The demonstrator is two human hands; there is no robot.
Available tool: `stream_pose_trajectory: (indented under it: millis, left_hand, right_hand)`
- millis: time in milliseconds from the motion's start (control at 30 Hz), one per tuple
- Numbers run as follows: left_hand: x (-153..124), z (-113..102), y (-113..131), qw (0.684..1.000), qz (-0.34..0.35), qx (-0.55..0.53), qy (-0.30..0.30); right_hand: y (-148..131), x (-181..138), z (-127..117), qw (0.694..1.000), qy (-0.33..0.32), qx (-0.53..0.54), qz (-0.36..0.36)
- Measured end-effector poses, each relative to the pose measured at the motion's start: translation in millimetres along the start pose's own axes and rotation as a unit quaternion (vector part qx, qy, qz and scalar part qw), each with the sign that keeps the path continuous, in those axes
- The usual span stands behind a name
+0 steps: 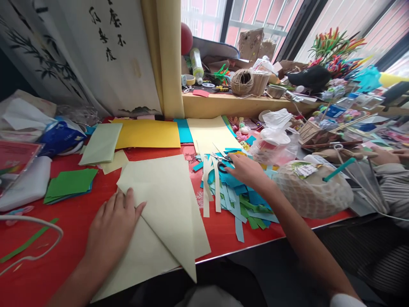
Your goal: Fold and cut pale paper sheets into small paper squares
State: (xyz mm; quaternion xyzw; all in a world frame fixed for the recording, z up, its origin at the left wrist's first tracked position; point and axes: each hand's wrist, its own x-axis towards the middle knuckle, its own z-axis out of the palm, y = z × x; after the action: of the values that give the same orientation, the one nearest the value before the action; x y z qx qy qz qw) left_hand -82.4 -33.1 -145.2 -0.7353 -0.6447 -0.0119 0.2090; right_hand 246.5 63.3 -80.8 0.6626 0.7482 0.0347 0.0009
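A large sheet of pale green paper (166, 187) lies in front of me, one corner folded over diagonally, its tip reaching past the table's front edge. My left hand (111, 226) rests on its left part, fingers flat and thumb apart at the folded edge. Another pale sheet (200, 230) shows beneath on the right. My right hand (247, 170) has its fingers closed at the black handles of a pair of scissors (220, 157), whose blades are apart. Under the scissors is a heap of blue and green paper strips (238, 196), with cream strips (206, 192) on its left side.
Stacked yellow paper (150, 133), cream paper (211, 130) and green sheets (70, 184) lie around. A netted coconut (315, 192) with a straw stands beside my right forearm. Twine (242, 82) sits on the cluttered sill. Another person's hand (383, 157) is at far right.
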Motion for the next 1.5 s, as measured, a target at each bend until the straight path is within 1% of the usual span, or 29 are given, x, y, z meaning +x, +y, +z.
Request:
stream_pose_trajectory:
  millis: [67, 133, 200, 267, 367, 433, 500, 567, 600, 667, 733, 833, 867, 933, 1000, 1067, 1200, 1267, 1333, 1400, 1467, 1500]
  left_hand:
    - [1, 5, -2, 1.000, 0.009, -0.027, 0.007]
    - [2, 8, -4, 0.997, 0.015, -0.070, 0.013]
    - [4, 8, -6, 0.991, 0.016, -0.135, 0.018]
    - [10, 2, -9, 0.977, 0.002, -0.211, 0.026]
    - [28, -15, -17, 0.946, -0.060, -0.315, 0.050]
    - [46, -23, -25, 0.918, -0.105, -0.381, 0.036]
    - [65, -24, -35, 0.887, -0.130, -0.441, 0.027]
    - [82, -16, -44, 0.861, -0.150, -0.485, 0.008]
    - [90, -11, -46, 0.851, -0.157, -0.501, -0.013]
    - [100, 2, -48, 0.841, -0.162, -0.512, -0.062]
    - [105, 16, -47, 0.843, -0.148, -0.509, -0.092]
    - [105, 33, -45, 0.848, -0.095, -0.510, -0.112]
    - [105, 37, -45, 0.845, -0.083, -0.514, -0.119]
    - [105, 42, -47, 0.845, -0.081, -0.511, -0.134]
    - [104, 42, -50, 0.859, -0.089, -0.483, -0.142]
    - [104, 37, -53, 0.881, -0.093, -0.442, -0.142]
    - [99, 24, -51, 0.914, -0.102, -0.375, -0.116]
    - [96, 21, -47, 0.927, -0.093, -0.346, -0.108]
    - [94, 20, -43, 0.939, -0.069, -0.317, -0.113]
    - [93, 19, -38, 0.950, -0.046, -0.283, -0.123]
    - [91, 18, -36, 0.956, -0.045, -0.257, -0.135]
    - [90, 18, -37, 0.957, -0.051, -0.247, -0.143]
  right_hand:
    - [2, 25, 9, 1.000, -0.024, -0.013, 0.012]
    - [2, 38, 18, 0.999, -0.028, -0.019, 0.015]
    - [1, 41, 24, 0.999, -0.016, -0.027, 0.016]
    - [0, 39, 26, 0.999, 0.007, -0.036, 0.017]
    - [1, 34, 27, 0.997, 0.055, -0.046, 0.017]
    - [2, 32, 26, 0.993, 0.106, -0.050, 0.025]
    - [3, 32, 27, 0.984, 0.167, -0.053, 0.036]
    - [5, 32, 28, 0.975, 0.213, -0.056, 0.038]
    - [5, 32, 29, 0.972, 0.225, -0.059, 0.035]
    - [6, 32, 31, 0.969, 0.236, -0.070, 0.022]
    - [7, 32, 33, 0.967, 0.242, -0.083, 0.012]
    - [12, 33, 34, 0.962, 0.258, -0.092, 0.015]
    - [14, 33, 33, 0.960, 0.264, -0.091, 0.019]
    - [18, 34, 33, 0.960, 0.264, -0.088, 0.023]
    - [20, 35, 33, 0.962, 0.257, -0.091, 0.022]
    - [20, 35, 33, 0.962, 0.255, -0.096, 0.021]
    - [15, 34, 30, 0.957, 0.266, -0.109, 0.029]
    - [13, 35, 25, 0.955, 0.270, -0.124, 0.022]
    - [13, 40, 15, 0.953, 0.264, -0.152, 0.000]
    - [12, 47, 1, 0.952, 0.242, -0.187, -0.034]
    - [10, 55, -17, 0.953, 0.208, -0.211, -0.061]
    - [8, 58, -26, 0.956, 0.193, -0.214, -0.062]
